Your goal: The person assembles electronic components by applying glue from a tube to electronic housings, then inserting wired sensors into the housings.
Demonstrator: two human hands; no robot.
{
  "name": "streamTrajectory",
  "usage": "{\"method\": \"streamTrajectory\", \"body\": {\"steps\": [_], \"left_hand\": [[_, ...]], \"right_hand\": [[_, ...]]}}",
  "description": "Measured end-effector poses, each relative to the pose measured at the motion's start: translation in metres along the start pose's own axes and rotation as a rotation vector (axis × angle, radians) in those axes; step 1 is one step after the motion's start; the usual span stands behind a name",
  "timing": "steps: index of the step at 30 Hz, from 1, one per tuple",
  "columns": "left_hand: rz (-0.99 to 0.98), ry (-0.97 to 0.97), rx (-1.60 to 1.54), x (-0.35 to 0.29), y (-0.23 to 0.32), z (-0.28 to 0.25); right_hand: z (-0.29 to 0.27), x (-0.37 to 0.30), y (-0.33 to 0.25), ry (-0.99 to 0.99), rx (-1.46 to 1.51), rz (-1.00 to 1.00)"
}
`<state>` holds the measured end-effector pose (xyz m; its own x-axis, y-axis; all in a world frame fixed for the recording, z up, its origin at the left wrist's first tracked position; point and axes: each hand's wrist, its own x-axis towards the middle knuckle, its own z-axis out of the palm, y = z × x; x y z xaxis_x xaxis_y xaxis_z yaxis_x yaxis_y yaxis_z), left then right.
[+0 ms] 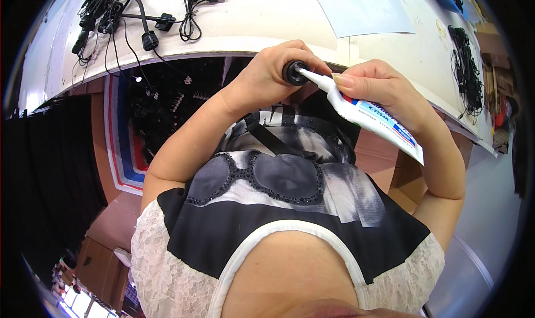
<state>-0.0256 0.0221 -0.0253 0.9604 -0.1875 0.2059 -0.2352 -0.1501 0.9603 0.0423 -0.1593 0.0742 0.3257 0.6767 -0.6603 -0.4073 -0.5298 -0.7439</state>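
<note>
My left hand (273, 73) is closed round a black round part (290, 74), whose hollow end faces right and toward me. Between the thumb and fingers of my right hand (384, 89) is a white glue tube (372, 122) with blue and red print. Its long white nozzle (319, 79) points left, and the tip reaches into the opening of the black part. Some whitish material shows at the tip. Both hands are just in front of the table's near edge, above my lap. The rest of the black part is hidden by my left fingers.
On the white table (267, 17) black cabled parts (106, 17) lie at the left, beside a coiled USB cable (190, 20). A pale sheet (362, 11) and a black cable bundle (467, 67) are farther right. Below the left edge stands a striped bag (118, 145) with dark contents.
</note>
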Motion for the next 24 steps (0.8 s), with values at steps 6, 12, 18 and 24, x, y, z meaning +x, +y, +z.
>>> {"method": "streamTrajectory", "body": {"steps": [6,12,18,24], "left_hand": [[0.044,0.006,0.070,-0.001,0.002,0.005],[-0.064,0.055,0.069,-0.005,0.005,0.011],[-0.044,0.067,0.051,0.005,0.005,0.011],[-0.113,0.100,0.013,0.034,0.009,-0.003]], "right_hand": [[0.011,-0.001,0.002,0.049,-0.095,-0.059],[0.014,-0.006,-0.003,0.064,-0.280,-0.037],[-0.003,-0.004,-0.009,0.006,-0.128,0.008],[-0.049,0.006,0.002,-0.137,0.176,-0.195]]}}
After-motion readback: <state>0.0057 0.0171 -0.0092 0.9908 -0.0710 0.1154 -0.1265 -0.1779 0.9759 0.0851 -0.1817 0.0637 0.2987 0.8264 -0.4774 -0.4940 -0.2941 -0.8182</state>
